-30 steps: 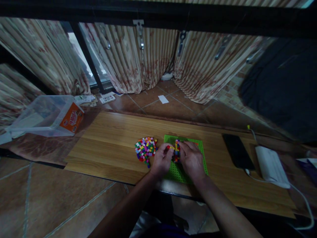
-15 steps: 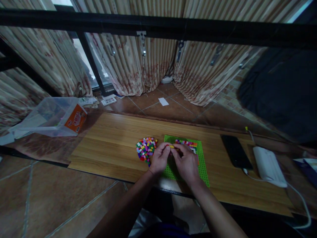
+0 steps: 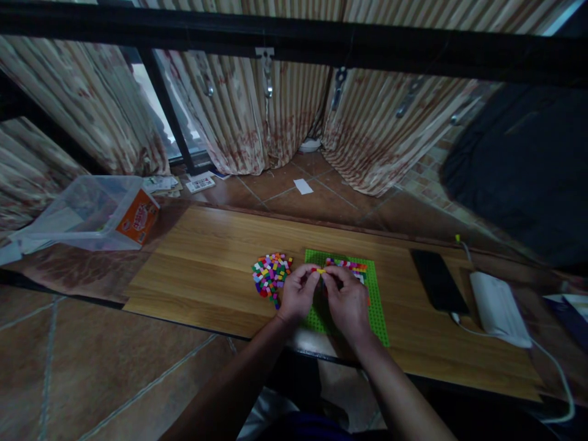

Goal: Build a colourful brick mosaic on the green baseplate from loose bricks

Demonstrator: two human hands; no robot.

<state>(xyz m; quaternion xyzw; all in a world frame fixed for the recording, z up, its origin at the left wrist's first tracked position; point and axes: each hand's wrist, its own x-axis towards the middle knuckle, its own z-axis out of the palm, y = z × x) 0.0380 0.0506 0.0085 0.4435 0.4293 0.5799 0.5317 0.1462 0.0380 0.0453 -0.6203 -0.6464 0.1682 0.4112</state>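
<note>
Small yellow and red toy bricks (image 3: 320,271) are pinched between the fingertips of both hands, over a green studded baseplate (image 3: 379,309). My left hand (image 3: 297,295) is closed on the red end, thumb against fingers. From the other side my right hand (image 3: 348,301) grips the yellow part; whether the bricks are joined is too small to tell. Rows of coloured bricks (image 3: 356,266) sit on the baseplate's upper right, partly hidden by my right hand. Left of my left hand lies a loose pile of multicoloured bricks (image 3: 271,274) on the wooden board.
The wooden board (image 3: 197,263) carries a black phone (image 3: 438,280) and a white power bank (image 3: 500,309) with a cable on the right. A clear plastic box (image 3: 92,211) with an orange label stands at the left. A black bar (image 3: 294,37) crosses in front of curtains.
The hands stay in almost the same place. My right fingertips have shifted slightly, and the yellow brick shows more plainly between them. The camera view has tilted a little.
</note>
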